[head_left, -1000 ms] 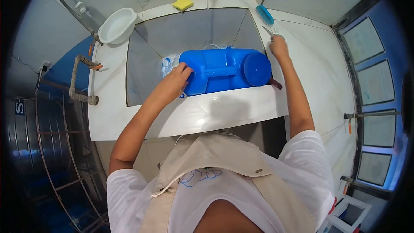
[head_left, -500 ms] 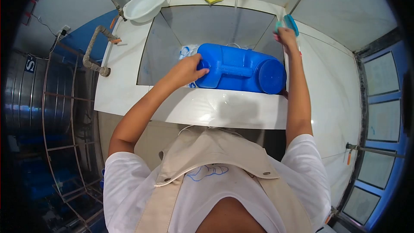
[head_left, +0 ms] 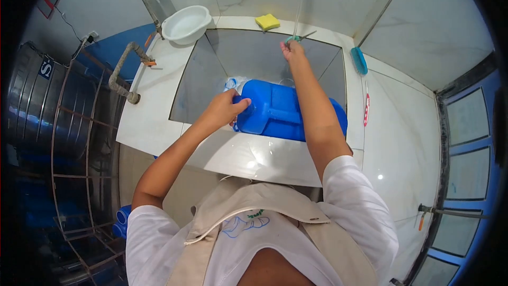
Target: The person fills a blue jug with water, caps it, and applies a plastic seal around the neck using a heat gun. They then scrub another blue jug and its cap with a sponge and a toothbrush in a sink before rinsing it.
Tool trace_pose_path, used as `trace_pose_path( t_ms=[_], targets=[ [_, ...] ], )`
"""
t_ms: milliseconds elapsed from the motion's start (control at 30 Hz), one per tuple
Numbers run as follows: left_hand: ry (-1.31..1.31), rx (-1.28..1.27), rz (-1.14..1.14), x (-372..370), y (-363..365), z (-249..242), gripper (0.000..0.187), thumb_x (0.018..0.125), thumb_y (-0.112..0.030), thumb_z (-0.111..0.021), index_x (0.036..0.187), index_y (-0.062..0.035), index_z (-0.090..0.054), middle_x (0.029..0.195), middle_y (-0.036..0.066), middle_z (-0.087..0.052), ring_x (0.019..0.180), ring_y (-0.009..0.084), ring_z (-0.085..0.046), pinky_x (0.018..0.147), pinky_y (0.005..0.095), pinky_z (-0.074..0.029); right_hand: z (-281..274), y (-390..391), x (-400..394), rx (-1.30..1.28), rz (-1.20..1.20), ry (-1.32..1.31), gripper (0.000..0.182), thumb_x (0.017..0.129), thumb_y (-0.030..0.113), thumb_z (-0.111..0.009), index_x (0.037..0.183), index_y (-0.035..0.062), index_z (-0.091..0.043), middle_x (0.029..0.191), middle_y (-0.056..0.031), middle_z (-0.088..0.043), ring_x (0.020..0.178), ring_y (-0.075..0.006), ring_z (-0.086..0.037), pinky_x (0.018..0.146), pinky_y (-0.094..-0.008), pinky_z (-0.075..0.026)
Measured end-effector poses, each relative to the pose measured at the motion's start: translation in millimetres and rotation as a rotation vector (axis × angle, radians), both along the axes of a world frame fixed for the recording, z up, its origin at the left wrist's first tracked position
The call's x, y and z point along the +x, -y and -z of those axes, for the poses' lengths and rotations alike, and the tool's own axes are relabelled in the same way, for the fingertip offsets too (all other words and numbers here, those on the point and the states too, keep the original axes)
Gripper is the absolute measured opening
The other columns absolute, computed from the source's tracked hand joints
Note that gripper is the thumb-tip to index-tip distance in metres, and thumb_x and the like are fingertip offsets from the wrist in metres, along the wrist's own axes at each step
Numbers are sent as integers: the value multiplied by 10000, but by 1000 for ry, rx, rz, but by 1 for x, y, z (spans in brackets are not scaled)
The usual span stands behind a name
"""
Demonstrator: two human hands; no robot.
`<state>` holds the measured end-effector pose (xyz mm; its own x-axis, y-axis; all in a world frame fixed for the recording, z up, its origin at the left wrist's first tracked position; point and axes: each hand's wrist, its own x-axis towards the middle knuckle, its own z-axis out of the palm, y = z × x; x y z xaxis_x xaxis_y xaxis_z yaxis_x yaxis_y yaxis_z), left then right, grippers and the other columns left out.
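Note:
A blue plastic water jug (head_left: pixel 275 122) lies on its side in the grey-lined sink (head_left: pixel 243 47), its far-right part hidden behind my right forearm. My left hand (head_left: pixel 223 110) is closed on the jug's narrow left end, with thumb and fingers around the small spout. Over the back of the sink, my right hand (head_left: pixel 292 50) holds a small teal-handled tool (head_left: pixel 291 38) with a thin grey end pointing right. A piece of clear plastic with blue print (head_left: pixel 233 83) shows behind the jug's left end.
On the back ledge are a white basin (head_left: pixel 185 25), a yellow sponge (head_left: pixel 268 22) and a pump bottle (head_left: pixel 160 2). A teal brush (head_left: pixel 359 60) and a red-and-white stick-shaped item (head_left: pixel 366 107) lie on the right ledge. A bent pipe (head_left: pixel 117 69) rises at left.
My right hand has moved left from beside the teal brush to over the back of the sink, carrying the teal-handled tool. My left hand stays on the jug. The view has shifted slightly.

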<state>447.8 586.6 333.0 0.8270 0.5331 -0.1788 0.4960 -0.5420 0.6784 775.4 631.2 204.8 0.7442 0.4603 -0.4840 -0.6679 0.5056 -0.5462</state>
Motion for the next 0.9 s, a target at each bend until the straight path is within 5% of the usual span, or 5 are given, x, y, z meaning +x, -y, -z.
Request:
trace_pose_path(
  t_ms=[67,133,367,467,900],
  targets=[
    [2,-200,-139,12,-10,1,356,755,-275,-658,923,6,-518,655,106,-543,627,214,-580,581,324,-469,2,1,-1,-5,6,-14,301,837,-36,-420,1131,29,-421,1002,-154,-460,852,-291,-511,795,-445,-485],
    [366,192,-4,48,-40,16,378,751,-314,-673,871,0,-500,631,62,-514,540,125,-509,501,274,-432,-3,9,-7,56,75,-194,266,844,0,-442,1108,37,-437,993,-145,-465,842,-287,-507,777,-435,-488],
    [329,-790,-94,249,-76,51,355,766,-317,-713,855,-40,-511,791,62,-532,614,113,-524,540,258,-494,-15,81,-8,161,85,-140,193,874,204,-529,979,45,-502,894,-116,-519,718,-192,-526,627,-322,-498],
    [308,-930,-133,286,-73,80,280,777,-229,-708,893,-45,-533,826,61,-539,690,122,-545,623,274,-531,-45,134,-13,139,-298,86,396,843,439,-568,835,44,-536,735,-88,-557,573,-130,-513,500,-244,-446],
    [538,-707,222,217,-28,49,227,779,-63,-661,983,-54,-562,896,14,-611,841,90,-562,795,228,-435,-101,214,-93,199,-646,59,530,782,563,-575,678,44,-548,579,-62,-543,322,-52,-355,290,-154,-263]
  ],
)
